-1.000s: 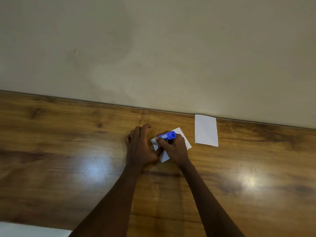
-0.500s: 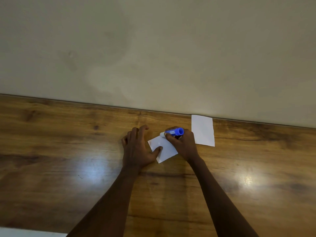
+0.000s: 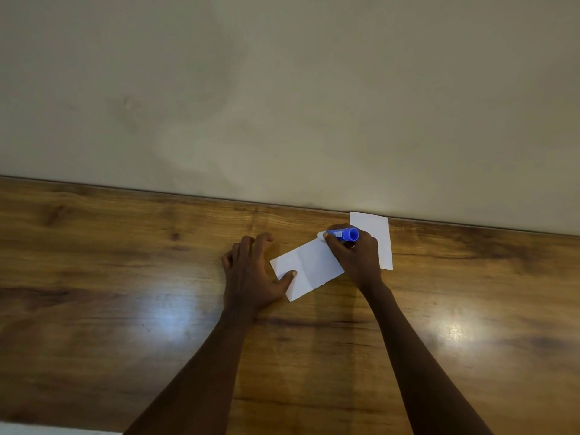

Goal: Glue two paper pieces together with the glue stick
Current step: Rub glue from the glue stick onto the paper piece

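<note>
A small white paper piece (image 3: pixel 310 270) lies tilted on the wooden table (image 3: pixel 125 277), with a fold line down its middle. My left hand (image 3: pixel 251 271) rests flat beside it, its thumb pressing the paper's left part. My right hand (image 3: pixel 356 254) grips a blue glue stick (image 3: pixel 343 234), lying nearly sideways with its tip at the paper's far right corner. A second white paper piece (image 3: pixel 378 233) lies upright against the wall behind my right hand, partly covered by it.
A plain beige wall (image 3: pixel 282 89) rises straight from the table's far edge. A white strip (image 3: pixel 47 430) shows at the bottom left corner. Bright light reflections sit on the glossy wood left and right of my arms.
My right hand has slid the glue stick from the paper's middle to its far right corner, uncovering most of the sheet. My left thumb has stayed pressed on the paper.
</note>
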Demonstrator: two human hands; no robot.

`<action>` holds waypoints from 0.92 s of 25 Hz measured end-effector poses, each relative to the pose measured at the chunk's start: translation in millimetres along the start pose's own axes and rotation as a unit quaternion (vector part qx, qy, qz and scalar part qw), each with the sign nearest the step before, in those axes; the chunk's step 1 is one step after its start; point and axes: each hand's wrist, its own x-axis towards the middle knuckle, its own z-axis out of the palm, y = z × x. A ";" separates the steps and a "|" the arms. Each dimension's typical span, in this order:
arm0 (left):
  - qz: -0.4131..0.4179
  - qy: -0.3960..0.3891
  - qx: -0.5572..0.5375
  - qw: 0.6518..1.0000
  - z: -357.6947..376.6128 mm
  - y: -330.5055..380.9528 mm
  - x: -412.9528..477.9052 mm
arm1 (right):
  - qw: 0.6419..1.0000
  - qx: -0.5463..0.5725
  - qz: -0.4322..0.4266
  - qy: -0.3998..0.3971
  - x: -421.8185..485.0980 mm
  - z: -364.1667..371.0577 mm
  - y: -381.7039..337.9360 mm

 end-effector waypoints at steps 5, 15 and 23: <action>0.006 0.002 0.025 1.000 -0.4 1.4 0.1 | 0.976 -0.176 0.037 0.119 -50.2 10.1 3.5; -0.007 -0.018 0.014 1.000 0.5 2.6 -0.7 | 0.963 0.167 0.125 0.172 -80.1 41.4 -27.2; -0.005 -0.009 -0.010 1.000 1.8 2.7 -0.8 | 0.933 0.174 0.175 0.261 -73.5 46.3 -27.9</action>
